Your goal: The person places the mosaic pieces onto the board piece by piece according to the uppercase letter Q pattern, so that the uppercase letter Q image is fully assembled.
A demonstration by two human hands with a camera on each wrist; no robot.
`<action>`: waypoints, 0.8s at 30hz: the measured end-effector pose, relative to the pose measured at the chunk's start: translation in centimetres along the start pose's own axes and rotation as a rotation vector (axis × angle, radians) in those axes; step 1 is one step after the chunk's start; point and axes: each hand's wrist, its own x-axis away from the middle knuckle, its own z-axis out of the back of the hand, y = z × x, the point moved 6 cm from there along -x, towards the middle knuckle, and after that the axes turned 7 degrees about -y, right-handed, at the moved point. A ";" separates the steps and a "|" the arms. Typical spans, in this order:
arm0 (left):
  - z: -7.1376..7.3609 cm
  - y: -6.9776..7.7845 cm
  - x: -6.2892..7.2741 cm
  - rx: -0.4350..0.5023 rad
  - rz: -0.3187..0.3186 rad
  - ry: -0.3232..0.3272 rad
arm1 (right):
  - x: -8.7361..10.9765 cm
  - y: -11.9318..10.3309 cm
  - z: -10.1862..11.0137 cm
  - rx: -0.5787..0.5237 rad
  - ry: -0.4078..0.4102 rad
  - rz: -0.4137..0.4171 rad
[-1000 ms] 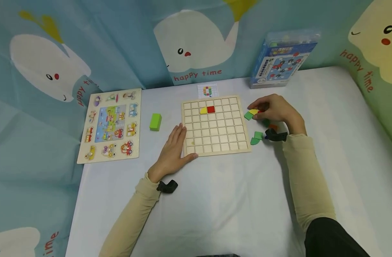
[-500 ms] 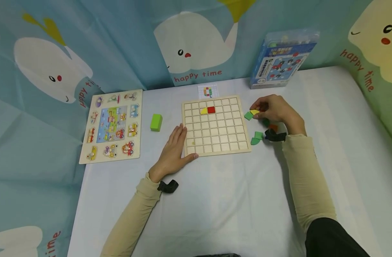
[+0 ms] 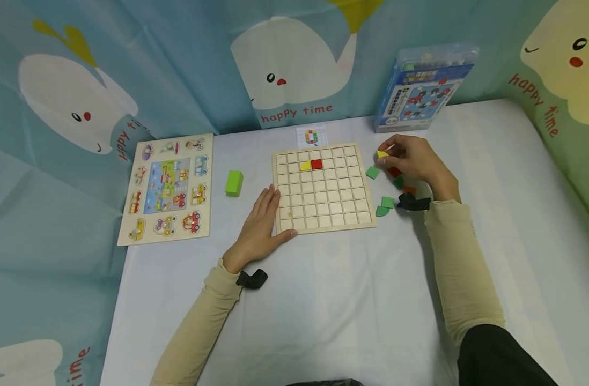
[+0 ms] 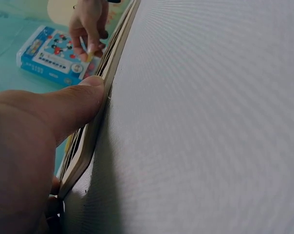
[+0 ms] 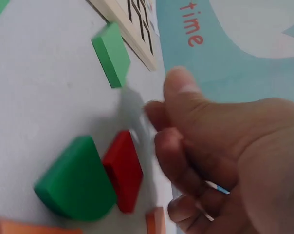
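pinching a part-hidden yellow piece [image 3: 382,154], your right hand [image 3: 412,158] hovers right of the board [image 3: 325,202]; your left hand [image 3: 259,224], straight-fingered, touches its left edge; roomy cloth [image 3: 333,295] adjoins its near edge.

The right hand [image 3: 412,158] partly hides a yellow piece [image 3: 382,154]; the right wrist view crops an orange piece [image 5: 35,227] at bottom left, and finer details of a card [image 3: 311,137] are too small to tell.

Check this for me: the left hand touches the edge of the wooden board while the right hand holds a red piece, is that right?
Not quite: the right hand holds a yellow piece, as the head view shows. The left hand does touch the wooden board's edge.
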 end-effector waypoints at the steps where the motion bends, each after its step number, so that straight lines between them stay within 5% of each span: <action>1: 0.0 0.0 0.0 -0.001 -0.002 0.002 | 0.0 -0.1 0.1 -0.004 0.023 0.014; 13: -0.1 0.0 -0.1 0.006 0.007 -0.003 | -0.5 -1.9 -0.8 -0.158 0.184 0.092; 24: 0.2 -0.2 0.1 0.018 -0.008 -0.002 | -1.9 -4.6 -3.9 -0.258 0.147 0.151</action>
